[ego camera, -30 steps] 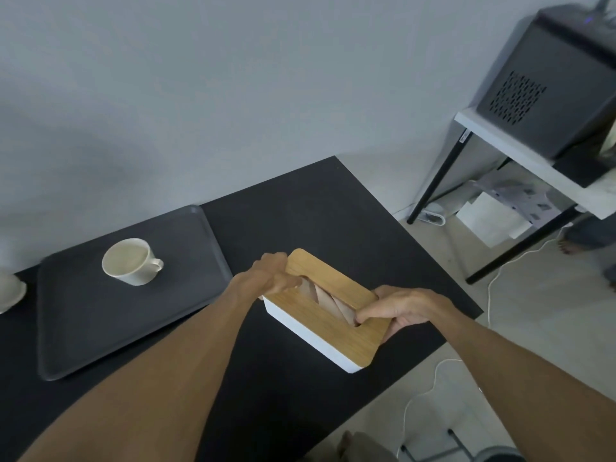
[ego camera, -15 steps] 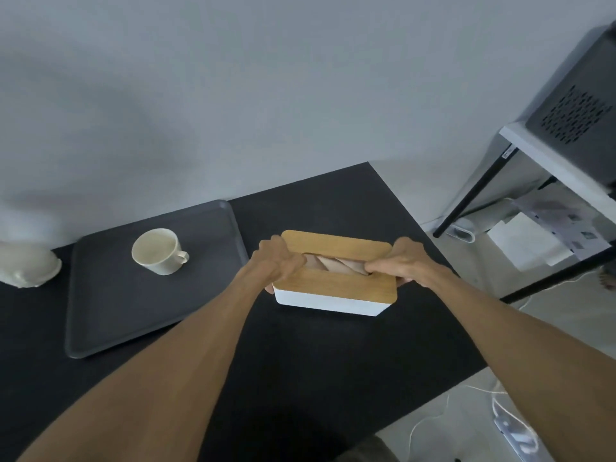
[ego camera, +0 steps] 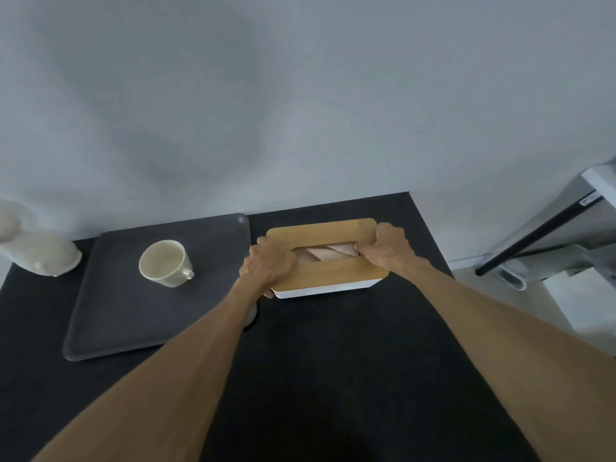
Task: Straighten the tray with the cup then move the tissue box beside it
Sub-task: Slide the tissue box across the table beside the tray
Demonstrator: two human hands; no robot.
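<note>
A white tissue box [ego camera: 328, 290] with a wooden lid and a pale tissue showing in its slot sits on the black table, just right of a dark grey tray [ego camera: 110, 315]. My left hand [ego camera: 266, 266] grips the box's left end and my right hand [ego camera: 386, 250] grips its right end. A cream cup [ego camera: 165, 263] stands on the tray, handle pointing right. The tray lies roughly parallel to the wall, its right edge close to the box and partly hidden by my left forearm.
A cream ceramic figure [ego camera: 40, 251] stands at the table's back left near the wall. The black table [ego camera: 333, 378] ends on the right, where a white shelf with black legs [ego camera: 546, 228] stands over the floor. A grey wall rises right behind the table.
Both hands have carried the tissue box from the table's front right toward the wall, turning it parallel to the wall and bringing it next to the tray's right edge.
</note>
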